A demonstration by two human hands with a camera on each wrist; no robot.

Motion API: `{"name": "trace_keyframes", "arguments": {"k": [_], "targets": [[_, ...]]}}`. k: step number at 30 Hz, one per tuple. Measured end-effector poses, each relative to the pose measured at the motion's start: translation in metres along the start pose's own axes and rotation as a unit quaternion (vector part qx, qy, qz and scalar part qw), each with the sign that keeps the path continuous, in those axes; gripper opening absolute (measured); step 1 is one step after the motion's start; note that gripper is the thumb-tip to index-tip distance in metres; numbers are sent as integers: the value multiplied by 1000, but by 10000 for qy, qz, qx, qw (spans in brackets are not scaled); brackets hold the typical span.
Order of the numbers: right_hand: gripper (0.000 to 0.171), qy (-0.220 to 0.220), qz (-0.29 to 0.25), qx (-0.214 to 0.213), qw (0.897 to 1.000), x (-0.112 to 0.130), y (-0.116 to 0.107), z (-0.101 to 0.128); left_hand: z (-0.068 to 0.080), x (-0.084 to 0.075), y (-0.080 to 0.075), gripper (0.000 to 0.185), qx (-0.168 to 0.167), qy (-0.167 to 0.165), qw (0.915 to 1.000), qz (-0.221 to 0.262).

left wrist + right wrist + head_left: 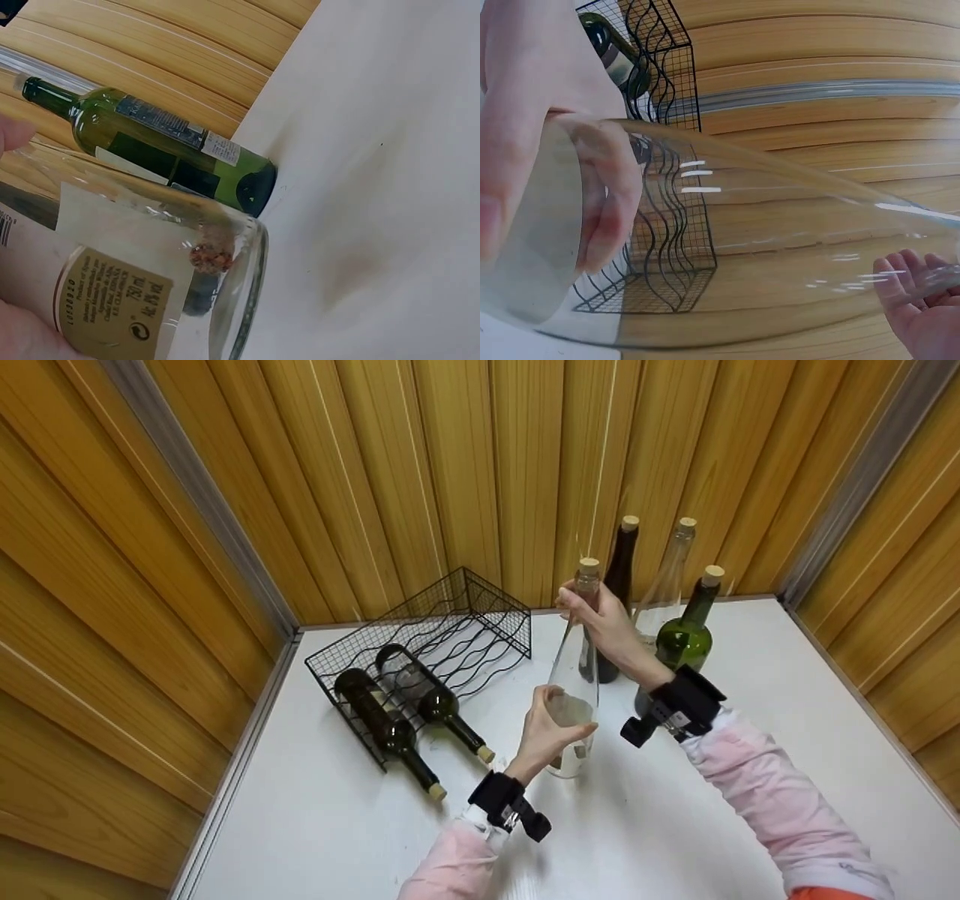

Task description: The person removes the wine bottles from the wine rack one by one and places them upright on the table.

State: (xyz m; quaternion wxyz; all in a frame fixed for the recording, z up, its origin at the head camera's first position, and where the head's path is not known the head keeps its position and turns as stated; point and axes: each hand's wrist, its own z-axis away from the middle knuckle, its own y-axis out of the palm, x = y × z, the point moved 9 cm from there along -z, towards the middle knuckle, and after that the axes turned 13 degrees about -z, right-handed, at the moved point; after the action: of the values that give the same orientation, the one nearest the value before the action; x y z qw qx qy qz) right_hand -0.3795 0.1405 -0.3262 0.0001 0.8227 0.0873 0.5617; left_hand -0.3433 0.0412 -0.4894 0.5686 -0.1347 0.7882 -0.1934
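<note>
A tall clear glass bottle (574, 667) with a cork in its neck is held by both hands. My left hand (540, 739) grips it round the lower body, thumb on the near side. Higher up, my right hand (619, 634) has its fingers and thumb curled round the neck, just under the cork (589, 564). The bottle stands nearly upright, tilted slightly. A tan printed label (120, 307) and a small brown piece (211, 251) near the base show in the left wrist view.
Left, a black wire wine rack (499, 619) holds two dark corked bottles (379, 712) lying with necks toward me. Beyond my right hand stand a dark bottle (622, 555), another clear bottle (666, 581) and a green bottle (684, 639). Wood-patterned walls (525, 472) enclose the white table (315, 825).
</note>
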Motion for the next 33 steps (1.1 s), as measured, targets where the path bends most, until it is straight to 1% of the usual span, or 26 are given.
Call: {"name": "trace_keyframes", "arguments": {"k": [3, 7, 10, 15, 19, 22, 25, 28, 33], "targets": [[32, -24, -148, -53, 9999, -2, 2, -1, 2, 0, 2, 68, -32, 5, 10000, 61], [27, 114, -295, -138, 9994, -5, 3, -1, 5, 0, 5, 67, -60, -88, 9998, 194], [24, 165, -266, -154, 9994, 0, 7, 2, 7, 1, 7, 66, -105, -162, 9996, 210], [19, 52, -245, -175, 9995, 14, 13, 9, 8, 1, 9, 68, -150, -130, 9997, 162], [12, -64, -483, -139, 9987, 15, 13, 9, 8, 2, 10, 68, -246, -41, 9997, 78], [10, -97, -603, -97, 9981, 13, 12, 8, 9, 3, 10, 68, -246, -103, 9996, 71], [12, -54, -528, -92, 9985, 12, 11, 7, 9, 4, 12, 69, -188, -248, 9994, 128], [12, 5, -432, -119, 9990, 11, 10, 8, 9, 4, 13, 69, -165, -314, 9993, 153], [11, -122, -247, -172, 9995, 15, 10, 10, 9, 5, 15, 70, -36, -373, 9992, 156]]}}
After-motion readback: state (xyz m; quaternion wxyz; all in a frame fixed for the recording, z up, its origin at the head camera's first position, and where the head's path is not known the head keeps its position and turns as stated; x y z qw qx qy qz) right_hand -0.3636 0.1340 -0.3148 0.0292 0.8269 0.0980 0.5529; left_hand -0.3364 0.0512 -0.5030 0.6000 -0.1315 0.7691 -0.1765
